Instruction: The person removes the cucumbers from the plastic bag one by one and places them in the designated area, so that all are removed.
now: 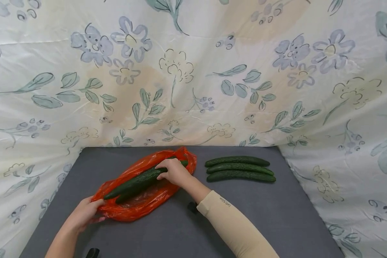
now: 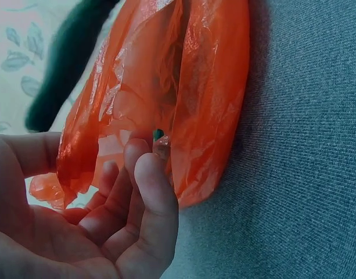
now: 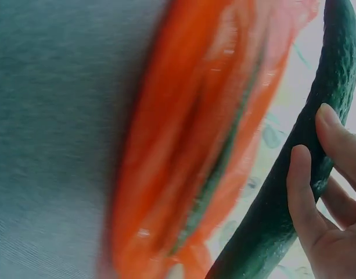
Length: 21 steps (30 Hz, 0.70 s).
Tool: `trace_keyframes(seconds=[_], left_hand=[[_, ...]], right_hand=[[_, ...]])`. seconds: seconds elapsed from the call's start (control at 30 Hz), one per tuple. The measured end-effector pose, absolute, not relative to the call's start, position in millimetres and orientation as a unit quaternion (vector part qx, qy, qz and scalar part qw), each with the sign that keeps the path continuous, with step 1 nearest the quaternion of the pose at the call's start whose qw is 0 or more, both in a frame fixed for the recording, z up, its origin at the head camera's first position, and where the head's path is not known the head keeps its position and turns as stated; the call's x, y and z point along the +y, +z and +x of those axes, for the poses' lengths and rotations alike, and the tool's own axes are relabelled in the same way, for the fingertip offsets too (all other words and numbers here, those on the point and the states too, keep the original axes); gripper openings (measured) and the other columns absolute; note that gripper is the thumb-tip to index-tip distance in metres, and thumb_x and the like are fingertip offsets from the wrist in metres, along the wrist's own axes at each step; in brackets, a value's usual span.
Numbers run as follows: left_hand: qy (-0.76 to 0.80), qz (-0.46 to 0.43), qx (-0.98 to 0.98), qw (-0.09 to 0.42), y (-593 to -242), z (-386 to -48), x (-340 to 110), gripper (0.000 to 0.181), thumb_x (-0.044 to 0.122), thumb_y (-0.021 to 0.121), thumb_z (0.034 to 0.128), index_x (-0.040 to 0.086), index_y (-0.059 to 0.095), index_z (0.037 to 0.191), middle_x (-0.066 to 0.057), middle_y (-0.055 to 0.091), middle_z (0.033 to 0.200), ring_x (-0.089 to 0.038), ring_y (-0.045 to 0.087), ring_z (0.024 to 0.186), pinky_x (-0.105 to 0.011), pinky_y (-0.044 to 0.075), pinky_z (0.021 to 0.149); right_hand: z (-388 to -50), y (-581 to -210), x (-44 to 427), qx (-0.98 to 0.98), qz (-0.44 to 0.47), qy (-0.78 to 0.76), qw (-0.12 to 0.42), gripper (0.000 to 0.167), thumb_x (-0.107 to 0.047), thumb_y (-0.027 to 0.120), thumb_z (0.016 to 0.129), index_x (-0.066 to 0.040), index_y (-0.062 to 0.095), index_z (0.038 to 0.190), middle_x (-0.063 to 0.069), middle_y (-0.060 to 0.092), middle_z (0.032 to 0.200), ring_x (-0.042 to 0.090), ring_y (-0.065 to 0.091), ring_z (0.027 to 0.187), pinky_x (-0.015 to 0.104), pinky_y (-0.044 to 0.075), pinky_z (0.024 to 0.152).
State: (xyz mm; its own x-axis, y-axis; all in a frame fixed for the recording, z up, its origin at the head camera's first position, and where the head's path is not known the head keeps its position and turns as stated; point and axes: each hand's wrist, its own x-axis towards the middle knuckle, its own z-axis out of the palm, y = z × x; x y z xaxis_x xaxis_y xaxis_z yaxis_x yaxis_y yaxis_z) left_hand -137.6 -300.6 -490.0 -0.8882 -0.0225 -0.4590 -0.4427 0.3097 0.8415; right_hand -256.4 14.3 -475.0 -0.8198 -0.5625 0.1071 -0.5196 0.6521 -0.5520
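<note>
My right hand [image 1: 175, 172] grips a long dark green cucumber [image 1: 137, 182] around its middle. The cucumber is held at a slant over an open orange plastic bag [image 1: 138, 212]. In the right wrist view, thumb and fingers wrap the bumpy cucumber [image 3: 282, 180], and another cucumber [image 3: 215, 174] lies inside the bag. At the bag's near left end, my left hand [image 1: 84, 214] pinches its edge. The left wrist view shows the orange film [image 2: 79, 157] between thumb and curled fingers, with the held cucumber's tip [image 2: 44, 110] beyond it.
Three cucumbers [image 1: 240, 167] lie side by side on the grey table [image 1: 245, 211], right of the bag. Flowered cloth [image 1: 193, 71] hangs behind the table and along both sides. Small black pieces [image 1: 192, 207] show beside the wrists.
</note>
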Motion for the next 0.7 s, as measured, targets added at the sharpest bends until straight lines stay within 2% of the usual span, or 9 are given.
trace_keyframes(seconds=[0.2,0.33,0.7], left_hand=[[0.568,-0.149,0.788,0.183,-490,-139,-302,0.056,0.020,0.042,0.1053,-0.018,0.029,0.144,-0.009,0.066,0.103,-0.016,0.064,0.082,-0.034,0.061,0.070],[0.568,-0.145,0.789,0.186,-489,-140,-302,0.055,0.020,0.042,0.1051,-0.017,0.029,0.143,-0.009,0.064,0.100,-0.016,0.064,0.082,-0.034,0.061,0.070],[0.563,-0.145,0.793,0.185,-494,-143,-300,0.055,0.020,0.044,0.1051,-0.017,0.030,0.143,-0.008,0.065,0.097,-0.016,0.064,0.079,-0.033,0.060,0.068]], right_hand=[[-250,-450,17,0.905,-0.309,-0.291,-0.001,0.041,-0.026,0.077,0.087,-0.018,0.072,0.127,-0.003,0.070,0.128,0.014,0.063,0.121,0.029,0.053,0.099],[-249,-441,27,0.903,-0.305,-0.302,-0.015,0.040,-0.025,0.076,0.087,-0.020,0.072,0.127,-0.002,0.069,0.129,0.015,0.063,0.121,0.029,0.054,0.097],[-249,-442,72,0.902,-0.279,-0.327,-0.026,0.039,-0.021,0.078,0.087,-0.016,0.072,0.126,0.003,0.069,0.127,0.021,0.063,0.120,0.037,0.055,0.096]])
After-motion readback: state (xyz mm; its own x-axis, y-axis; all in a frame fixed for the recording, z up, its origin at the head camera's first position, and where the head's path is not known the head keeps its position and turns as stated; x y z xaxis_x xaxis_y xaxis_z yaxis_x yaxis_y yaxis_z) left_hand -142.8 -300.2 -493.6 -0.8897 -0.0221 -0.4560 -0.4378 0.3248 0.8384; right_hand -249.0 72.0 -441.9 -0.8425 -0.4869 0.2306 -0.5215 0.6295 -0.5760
